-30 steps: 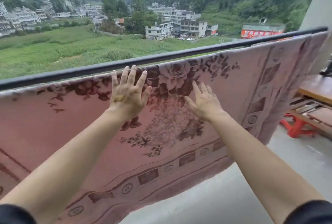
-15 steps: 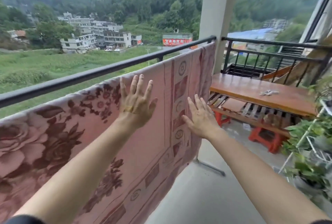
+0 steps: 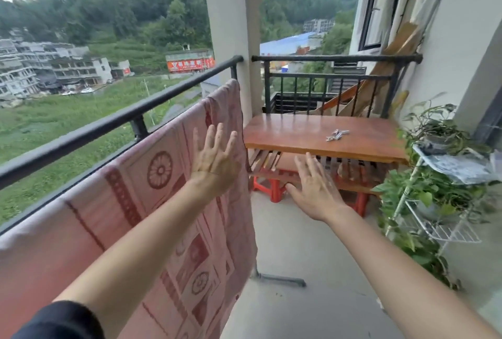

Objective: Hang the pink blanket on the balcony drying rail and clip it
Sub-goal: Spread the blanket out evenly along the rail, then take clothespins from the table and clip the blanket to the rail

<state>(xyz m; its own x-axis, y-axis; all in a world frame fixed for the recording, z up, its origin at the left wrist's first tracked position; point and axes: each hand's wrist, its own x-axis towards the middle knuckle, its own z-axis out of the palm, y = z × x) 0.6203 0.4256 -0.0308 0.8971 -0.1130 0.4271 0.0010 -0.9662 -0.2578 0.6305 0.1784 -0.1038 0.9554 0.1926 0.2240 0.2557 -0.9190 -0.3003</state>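
- Forearms reach forward from the bottom of the view, a dark sleeve point(image 3: 58, 321) on the left one; neither hand holds anything.
- Left hand point(image 3: 214, 160) is flat with fingers spread, its grip released, against or just over the pink blanket point(image 3: 152, 216) near the cloth's right-hand edge; contact cannot be told for sure.
- Right hand point(image 3: 316, 189) is open too, grip empty, in the air to the right of that edge and apart from the cloth.
- Blanket is draped over the drying rail point(image 3: 81, 207), hidden under its fold; its long axis runs along the black balcony railing point(image 3: 114, 124) from near left to far right.
- Clips, seemingly the small metal pieces point(image 3: 336, 135), lie on the wooden bench point(image 3: 312, 133) beyond; the right hand is nearer them, so it looks best placed to fetch one.
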